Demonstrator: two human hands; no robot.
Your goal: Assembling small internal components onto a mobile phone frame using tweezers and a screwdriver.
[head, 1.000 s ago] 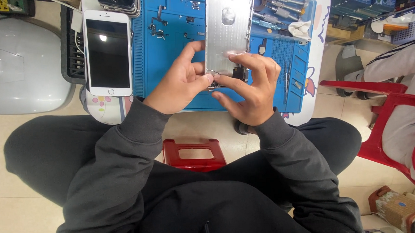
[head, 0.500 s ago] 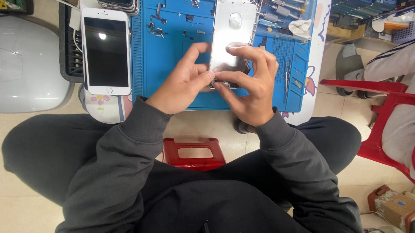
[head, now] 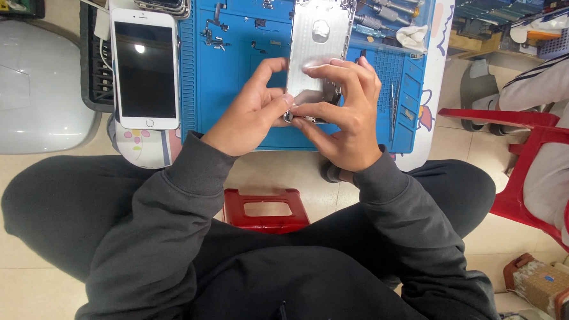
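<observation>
Both hands on silver phone housing (head: 321,40) lying on blue mat (head: 236,72), near mat's 6 o'clock edge. Left hand (head: 250,110) fingers pinch housing's bottom edge; right hand (head: 346,115) fingers spread over its lower half, thumb under, maybe pinching a small part. White phone (head: 146,69) at 9 o'clock, well apart. Tools (head: 380,12) at 1 o'clock. Open mat between.

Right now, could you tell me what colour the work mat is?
Blue; the mat shows best in the head view.
</observation>
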